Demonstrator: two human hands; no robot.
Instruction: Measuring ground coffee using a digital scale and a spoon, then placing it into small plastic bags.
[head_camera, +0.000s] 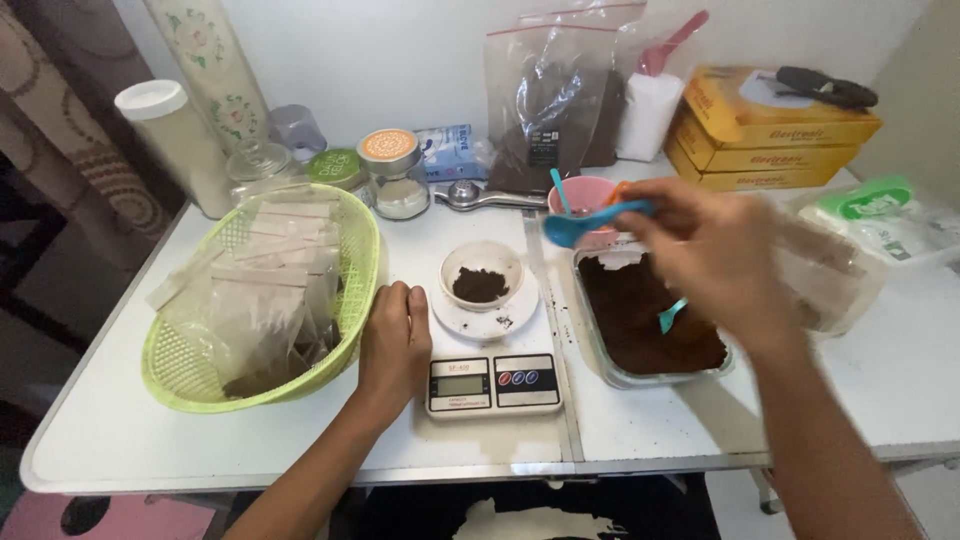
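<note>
My left hand (395, 345) rests in a loose fist on the white table, between the green basket (352, 300) and the small kitchen scale (492, 382). On the scale stands a small white bowl (482, 270) with a little dark brown powder. My right hand (715, 255) is raised over the clear container of brown powder (640, 320), holding a blue plastic spoon (585, 222) that points left toward the pink cup (588, 192). A teal spoon (670, 315) lies in the powder.
The green basket holds several filled clear sachets (270, 285). Jars and a tall white-lidded canister (175, 145) stand at the back left, a zip bag of dark powder (550, 110) and yellow boxes (770, 130) at the back right. A plastic bag (880, 215) lies at right.
</note>
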